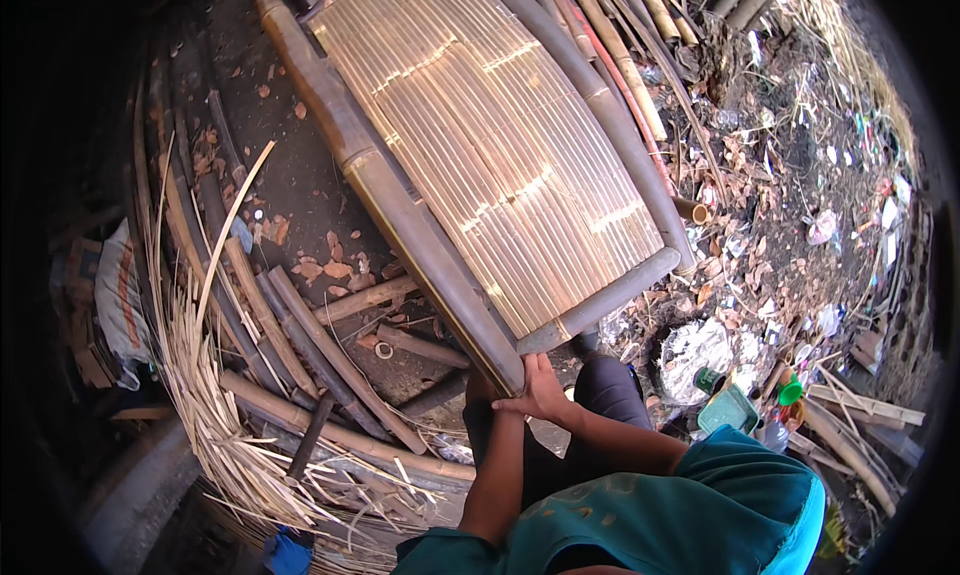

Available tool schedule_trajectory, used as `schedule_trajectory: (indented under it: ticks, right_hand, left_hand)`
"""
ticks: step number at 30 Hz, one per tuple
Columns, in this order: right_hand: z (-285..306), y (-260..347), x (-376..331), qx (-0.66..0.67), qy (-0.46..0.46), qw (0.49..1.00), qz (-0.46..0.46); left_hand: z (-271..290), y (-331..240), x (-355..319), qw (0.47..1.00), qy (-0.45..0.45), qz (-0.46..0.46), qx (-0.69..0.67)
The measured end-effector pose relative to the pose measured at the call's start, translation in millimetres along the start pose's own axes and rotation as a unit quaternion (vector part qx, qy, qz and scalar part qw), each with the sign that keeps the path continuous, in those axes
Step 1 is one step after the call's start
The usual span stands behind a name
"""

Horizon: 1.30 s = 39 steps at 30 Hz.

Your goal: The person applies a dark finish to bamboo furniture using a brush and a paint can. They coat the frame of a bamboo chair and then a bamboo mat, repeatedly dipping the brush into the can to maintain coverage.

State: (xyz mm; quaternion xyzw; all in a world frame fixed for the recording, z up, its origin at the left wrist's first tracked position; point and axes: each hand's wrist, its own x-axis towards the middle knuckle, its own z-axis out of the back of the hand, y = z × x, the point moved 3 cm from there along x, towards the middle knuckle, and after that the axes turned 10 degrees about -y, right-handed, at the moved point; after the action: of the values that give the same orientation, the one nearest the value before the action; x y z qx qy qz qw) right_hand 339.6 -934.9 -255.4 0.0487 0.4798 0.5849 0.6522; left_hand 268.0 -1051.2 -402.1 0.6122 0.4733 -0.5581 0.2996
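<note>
Right at the near end of the slatted bamboo panel [510,165], which stretches away from the person's legs [610,390], I've got the right hand [543,390] against the frame corner, fingers pointing up, can't tell if it's gripping. The left hand [482,383] is mostly in shadow by that corner, so no clue there either. Loose bamboo strips [195,360] sprawl left of the panel.

Dry leaves [337,270] litter my view.
I see pale strips [205,400] heaped left near a white sack [120,295]; right, a green tray [730,412] beside a whitish mound [695,357].
</note>
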Motion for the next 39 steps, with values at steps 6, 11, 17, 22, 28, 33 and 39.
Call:
schedule_trajectory:
  ticks: [6,11,17,22,28,33,39]
  right_hand:
    - [1,-27,-7,0.057,-0.027,0.998,0.016]
    - [42,-86,-22,0.195,-0.070,0.972,-0.110]
    - [148,-227,-9,0.235,-0.260,0.899,-0.263]
    - [220,-385,63,0.353,-0.449,0.747,-0.341]
    - [260,-406,120,0.411,-0.392,0.758,-0.321]
    - [256,-404,112,0.372,-0.419,0.750,-0.351]
    - [272,-379,111,0.346,-0.425,0.788,-0.280]
  left_hand:
    - [11,-22,-51,0.995,-0.025,0.043,0.086]
    - [15,-38,-89,0.971,-0.234,0.040,0.030]
    - [-21,-37,-123,0.972,-0.232,-0.006,-0.048]
    - [-55,-28,-118,0.963,-0.250,-0.094,-0.045]
    - [-69,-19,-106,0.943,-0.266,-0.187,-0.075]
    - [-84,-29,-115,0.915,-0.294,-0.108,-0.254]
    - [-70,-35,-116,0.869,-0.406,-0.048,-0.280]
